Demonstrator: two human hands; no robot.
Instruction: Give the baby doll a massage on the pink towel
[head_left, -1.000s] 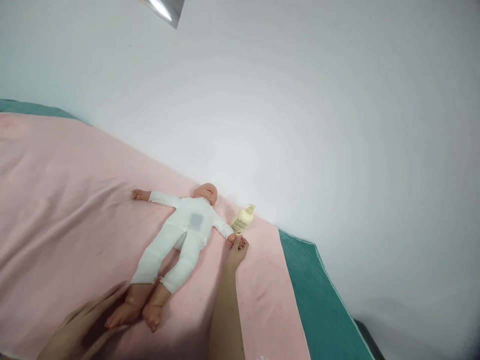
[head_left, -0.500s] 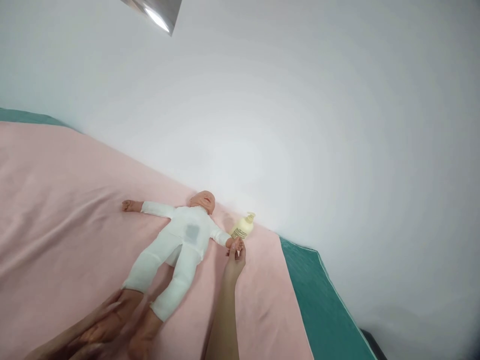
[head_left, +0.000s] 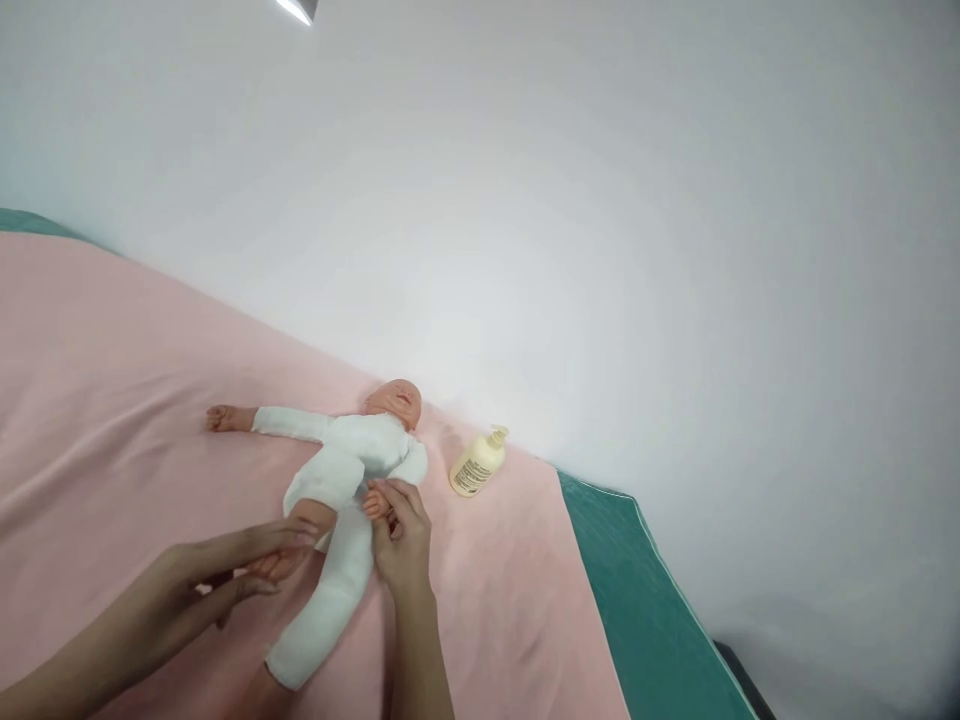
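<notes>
A baby doll in a white cloth body lies on its back, its head toward the wall. My left hand is closed around one of the doll's feet, and that leg is bent up toward the belly. With fingers and thumb, my right hand grips the doll's hand, whose arm is folded down across the body near the hip. The doll's other arm stretches out to the left, and its other leg points toward me.
A pale yellow pump bottle stands to the right of the doll. Beneath everything is a pink sheet with a few creases. A green cover shows at the right edge, and a white wall rises behind.
My left hand has pushed the doll's leg up from straight to bent. My right hand has drawn the doll's arm inward from beside the bottle, down over the body.
</notes>
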